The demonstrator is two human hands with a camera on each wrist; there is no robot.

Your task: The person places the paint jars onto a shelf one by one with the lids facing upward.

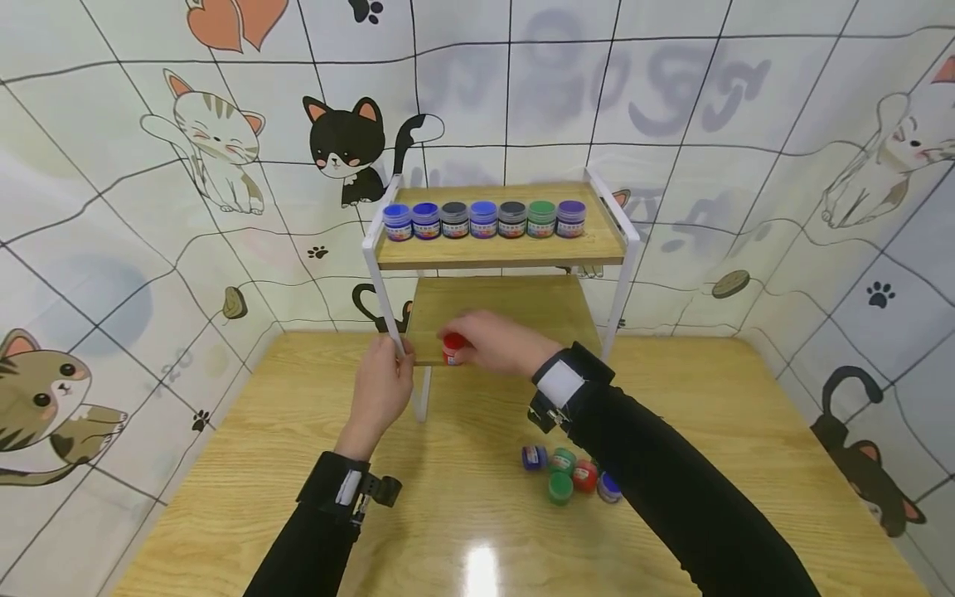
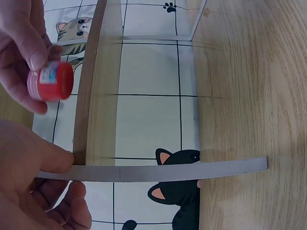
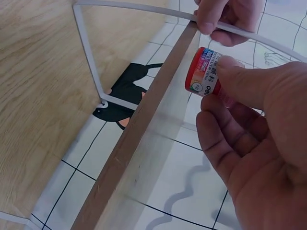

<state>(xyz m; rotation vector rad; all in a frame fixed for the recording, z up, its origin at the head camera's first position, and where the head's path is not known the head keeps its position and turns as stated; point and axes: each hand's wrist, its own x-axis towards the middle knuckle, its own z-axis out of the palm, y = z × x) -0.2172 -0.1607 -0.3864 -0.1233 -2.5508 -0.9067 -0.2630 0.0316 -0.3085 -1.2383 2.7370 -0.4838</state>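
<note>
Between the thumb and fingers of my right hand point(image 1: 498, 342) is a small red paint jar point(image 1: 452, 348), held at the left front of the lower shelf point(image 1: 515, 303). The right wrist view shows its printed label and red end; whether the jar touches the board I cannot tell. My left hand point(image 1: 384, 377) grips the white metal frame point(image 2: 158, 172) at the lower shelf's left front corner. On the upper shelf point(image 1: 500, 253) a row of several jars stands upright, with blue, black, green and purple lids, among them a green-lidded jar point(image 1: 541, 218).
Several loose jars lie on the wooden table point(image 1: 261, 497) below my right forearm, including a green jar point(image 1: 561, 487), a red jar point(image 1: 585, 475) and a blue jar point(image 1: 534, 458). A tiled, cat-printed wall covering point(image 1: 477, 99) rises behind the rack and at both sides.
</note>
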